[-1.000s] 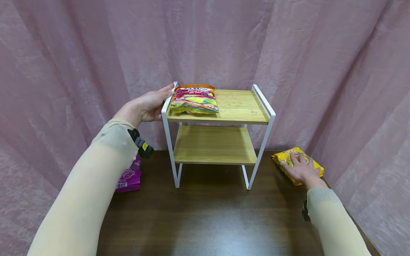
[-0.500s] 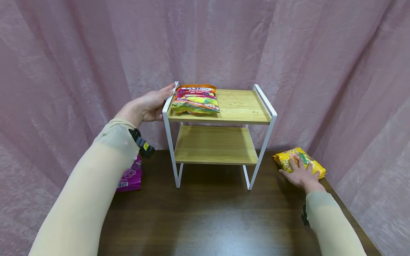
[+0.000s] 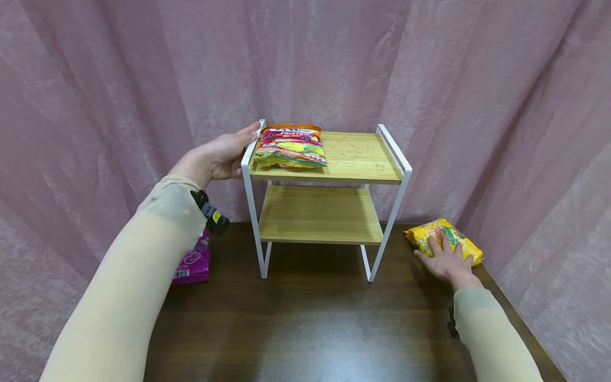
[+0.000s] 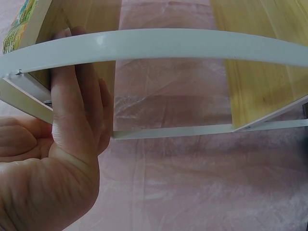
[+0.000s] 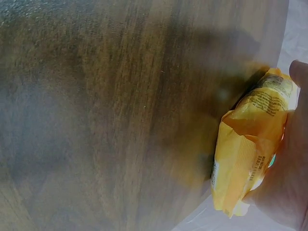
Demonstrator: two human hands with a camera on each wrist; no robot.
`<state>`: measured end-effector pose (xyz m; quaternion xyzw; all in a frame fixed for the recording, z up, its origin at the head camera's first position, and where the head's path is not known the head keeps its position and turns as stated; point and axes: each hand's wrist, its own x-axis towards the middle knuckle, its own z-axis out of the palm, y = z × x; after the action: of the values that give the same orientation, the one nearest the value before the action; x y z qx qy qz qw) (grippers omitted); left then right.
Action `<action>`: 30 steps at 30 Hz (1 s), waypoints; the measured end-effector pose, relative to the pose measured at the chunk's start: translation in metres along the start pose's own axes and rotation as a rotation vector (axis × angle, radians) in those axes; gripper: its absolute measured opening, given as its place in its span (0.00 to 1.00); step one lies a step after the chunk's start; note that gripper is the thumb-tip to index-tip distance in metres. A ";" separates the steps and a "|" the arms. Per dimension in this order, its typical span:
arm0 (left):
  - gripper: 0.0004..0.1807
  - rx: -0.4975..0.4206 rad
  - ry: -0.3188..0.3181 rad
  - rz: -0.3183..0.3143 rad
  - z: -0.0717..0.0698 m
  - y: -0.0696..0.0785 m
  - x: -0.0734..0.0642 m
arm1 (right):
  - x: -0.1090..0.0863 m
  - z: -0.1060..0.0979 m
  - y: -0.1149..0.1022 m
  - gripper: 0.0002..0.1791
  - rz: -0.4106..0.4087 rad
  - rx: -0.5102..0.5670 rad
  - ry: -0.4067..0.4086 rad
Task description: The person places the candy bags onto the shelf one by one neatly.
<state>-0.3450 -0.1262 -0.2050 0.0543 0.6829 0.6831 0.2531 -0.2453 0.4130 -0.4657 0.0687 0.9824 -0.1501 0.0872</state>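
My left hand (image 3: 221,156) grips the left side of a two-tier shelf rack (image 3: 329,215) with wooden boards and a white frame. In the left wrist view, its fingers (image 4: 72,103) reach behind the white bar beneath the upper board. On that board's left half lies an orange and multicoloured candy bag (image 3: 291,146), apart from my hand as far as I can tell. At the far right, my right hand (image 3: 447,261) rests with spread fingers on a yellow candy bag (image 3: 431,232) lying on the table. The right wrist view shows this hand over the bag's upper side.
A purple bag (image 3: 194,262) lies on the dark wooden table (image 3: 305,329) at left, partly hidden by my left forearm. Pink curtains (image 3: 324,63) hang behind the rack and along both sides. The table's right edge runs beside my right arm.
My right hand has slid slightly nearer to me across the yellow bag, uncovering more of its print. My left hand keeps its hold on the rack.
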 end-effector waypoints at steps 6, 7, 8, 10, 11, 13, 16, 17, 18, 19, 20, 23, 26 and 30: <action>0.30 0.001 -0.007 0.000 0.001 0.001 -0.001 | -0.001 0.002 0.000 0.57 0.000 -0.010 0.005; 0.29 0.000 -0.008 -0.001 0.001 0.001 -0.001 | -0.001 0.002 -0.001 0.57 0.002 -0.012 0.005; 0.29 -0.002 -0.010 -0.001 0.001 0.001 -0.001 | -0.001 0.003 -0.001 0.58 0.003 -0.014 0.006; 0.29 -0.003 -0.010 -0.001 0.000 0.001 -0.001 | -0.002 0.003 -0.002 0.57 0.004 -0.021 0.009; 0.29 -0.004 -0.012 -0.001 0.000 0.001 0.000 | -0.002 0.004 -0.002 0.57 0.002 -0.024 0.010; 0.29 -0.005 -0.016 -0.002 0.000 0.001 0.000 | -0.003 0.004 -0.003 0.55 -0.002 -0.028 0.014; 0.29 -0.008 -0.020 -0.006 -0.001 0.000 0.000 | -0.004 0.005 -0.004 0.52 -0.009 -0.034 0.020; 0.29 -0.007 -0.022 -0.007 -0.001 0.000 0.000 | -0.005 0.005 -0.005 0.50 -0.013 -0.034 0.022; 0.29 -0.009 -0.022 -0.008 -0.002 0.000 0.000 | -0.006 0.006 -0.006 0.49 -0.014 -0.033 0.023; 0.29 -0.011 -0.023 -0.009 -0.002 0.000 0.000 | -0.006 0.006 -0.008 0.47 -0.016 -0.032 0.025; 0.29 -0.012 -0.023 -0.008 -0.003 0.000 0.000 | -0.007 0.006 -0.009 0.46 -0.015 -0.031 0.028; 0.30 -0.017 -0.027 -0.004 -0.003 0.000 0.000 | -0.008 0.007 -0.013 0.42 -0.016 -0.033 0.031; 0.30 -0.016 -0.030 -0.002 -0.003 0.000 0.001 | -0.009 0.008 -0.017 0.41 -0.015 -0.040 0.026; 0.30 -0.013 -0.032 -0.005 -0.003 0.000 0.001 | -0.009 0.010 -0.021 0.41 -0.014 -0.043 0.021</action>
<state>-0.3471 -0.1289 -0.2056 0.0617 0.6745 0.6859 0.2662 -0.2387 0.3892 -0.4678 0.0612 0.9868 -0.1287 0.0775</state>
